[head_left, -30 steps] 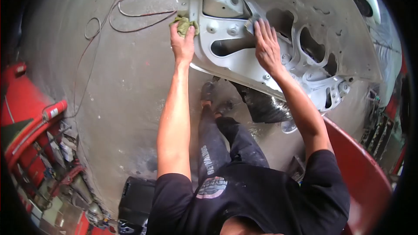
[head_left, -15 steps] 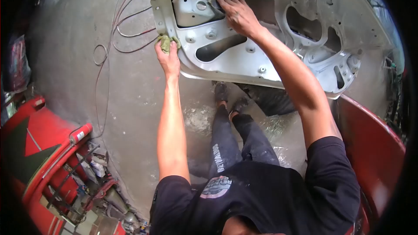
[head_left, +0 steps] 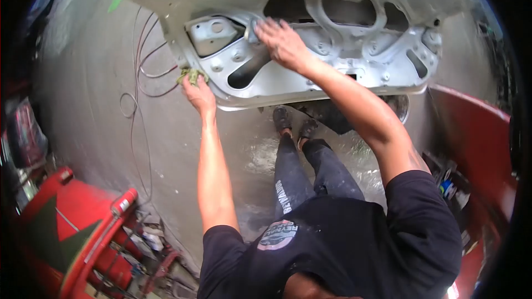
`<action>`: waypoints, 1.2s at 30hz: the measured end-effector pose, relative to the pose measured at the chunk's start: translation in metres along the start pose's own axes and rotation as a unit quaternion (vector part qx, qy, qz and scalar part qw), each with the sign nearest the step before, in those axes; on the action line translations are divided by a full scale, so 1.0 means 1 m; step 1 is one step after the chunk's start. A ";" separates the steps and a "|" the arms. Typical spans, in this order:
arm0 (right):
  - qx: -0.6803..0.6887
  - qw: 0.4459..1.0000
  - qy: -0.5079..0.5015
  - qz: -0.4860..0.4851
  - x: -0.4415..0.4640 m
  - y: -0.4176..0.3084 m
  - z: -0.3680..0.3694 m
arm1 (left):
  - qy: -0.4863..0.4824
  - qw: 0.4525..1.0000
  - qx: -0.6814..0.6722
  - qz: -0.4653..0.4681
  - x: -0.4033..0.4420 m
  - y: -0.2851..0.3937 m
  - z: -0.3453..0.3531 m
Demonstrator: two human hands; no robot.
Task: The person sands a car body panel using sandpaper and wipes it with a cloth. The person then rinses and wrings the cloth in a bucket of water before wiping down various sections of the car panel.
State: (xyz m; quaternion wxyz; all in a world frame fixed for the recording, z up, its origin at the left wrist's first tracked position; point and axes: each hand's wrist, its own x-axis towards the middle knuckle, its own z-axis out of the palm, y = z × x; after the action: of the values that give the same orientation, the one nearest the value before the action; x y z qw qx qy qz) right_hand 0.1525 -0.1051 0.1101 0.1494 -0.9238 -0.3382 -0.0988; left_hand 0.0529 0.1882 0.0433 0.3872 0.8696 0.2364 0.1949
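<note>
A pale silver vehicle door panel [head_left: 288, 75], with large cut-outs and holes, stands in front of me with its inner side showing. At its lower left edge, my left hand [head_left: 200, 95] is closed around a crumpled yellow-green cloth [head_left: 191, 75], touching the panel. Higher up, my right hand [head_left: 285, 47] reaches across the panel's middle. Its fingers press a grey sanding sheet [head_left: 252, 32] against the strip beside the upper-left cut-out. Motion blurs the right fingertips, and part of the sheet is hidden under them.
Thin hoses [head_left: 136, 99] loop over the grey floor [head_left: 166, 149] on the left. A red panel-like part [head_left: 83, 216] stands lower left beside piled tools and parts. Another red panel [head_left: 471, 133] rises on the right. A dark sheet [head_left: 327, 115] lies beneath the door panel.
The door panel appears farther left and tilted differently as my view shifts. My right hand, with the grey sheet, has moved left and down in view; the left hand keeps the cloth at the edge.
</note>
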 end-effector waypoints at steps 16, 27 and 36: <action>0.234 0.782 -0.104 0.569 -0.452 -0.087 -0.185 | -0.311 0.893 -0.006 0.325 0.025 0.291 0.210; 0.201 0.618 -0.107 0.753 -0.648 -0.239 -0.219 | -0.331 0.856 0.031 0.396 -0.148 0.308 0.143; 0.197 0.604 -0.034 0.772 -0.748 -0.244 -0.261 | -0.340 0.826 0.214 0.396 -0.270 0.285 0.128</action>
State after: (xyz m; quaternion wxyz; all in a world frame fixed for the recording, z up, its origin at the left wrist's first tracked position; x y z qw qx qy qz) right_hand -0.5906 -0.4624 0.1928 0.3366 -0.7929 0.4840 0.1540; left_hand -0.0256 -0.2055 0.1394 0.1372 0.9607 -0.2391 -0.0318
